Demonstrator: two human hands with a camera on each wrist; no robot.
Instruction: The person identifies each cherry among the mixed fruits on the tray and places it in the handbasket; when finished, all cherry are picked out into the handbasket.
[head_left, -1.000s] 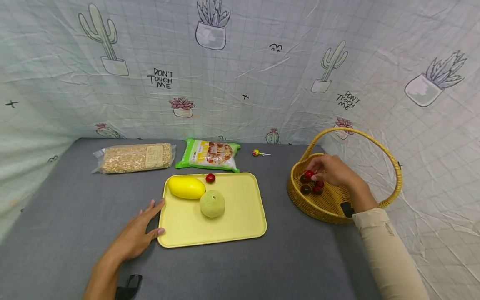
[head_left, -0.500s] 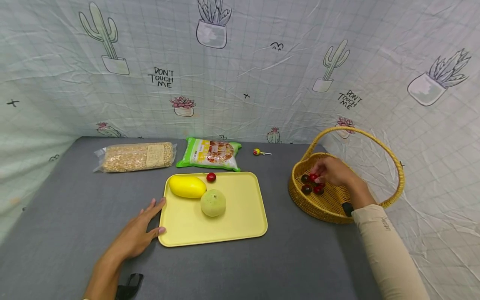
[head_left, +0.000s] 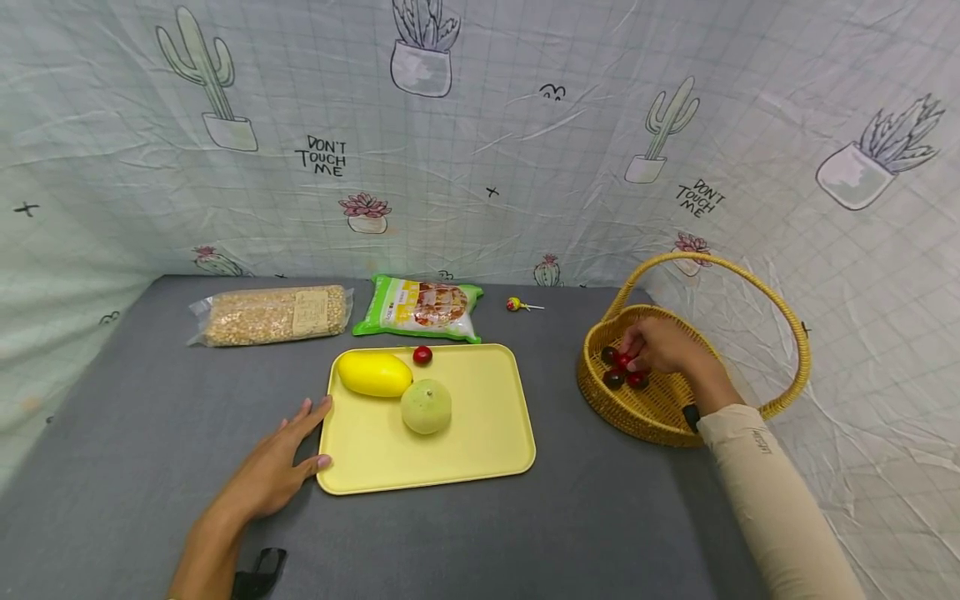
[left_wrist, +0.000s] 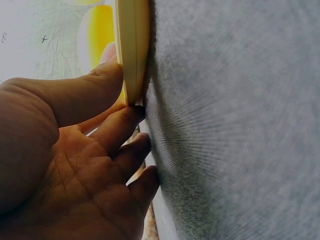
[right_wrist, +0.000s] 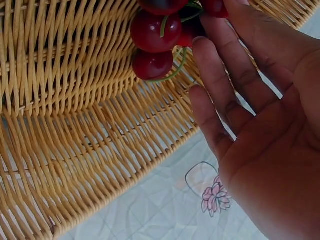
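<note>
My left hand point(head_left: 272, 471) rests at the left edge of the yellow tray point(head_left: 487, 417), thumb and index finger spread along it; in the left wrist view the thumb point(left_wrist: 95, 90) touches the rim. On the tray lie a yellow oblong fruit point(head_left: 373, 374), a round pale-green fruit point(head_left: 426, 407) and a single red cherry point(head_left: 422, 356). Inside the wicker basket point(head_left: 637, 423) my right hand point(head_left: 666, 346) pinches a red cherry point(right_wrist: 216, 7) between thumb and fingers. Other dark red cherries point(right_wrist: 156, 32) with green stems sit beside its fingertips.
Behind the tray lie a clear bag of pale grains point(head_left: 273, 316), a green-and-white food packet point(head_left: 422, 308) and a lollipop point(head_left: 517, 304). The basket's tall handle point(head_left: 750, 279) arches over the right side. A patterned cloth point(head_left: 480, 150) hangs behind the grey table point(head_left: 570, 525).
In the basket, my right hand has shifted slightly down among the cherries, the pinched one lowering with it. My left hand stays at the tray's edge.
</note>
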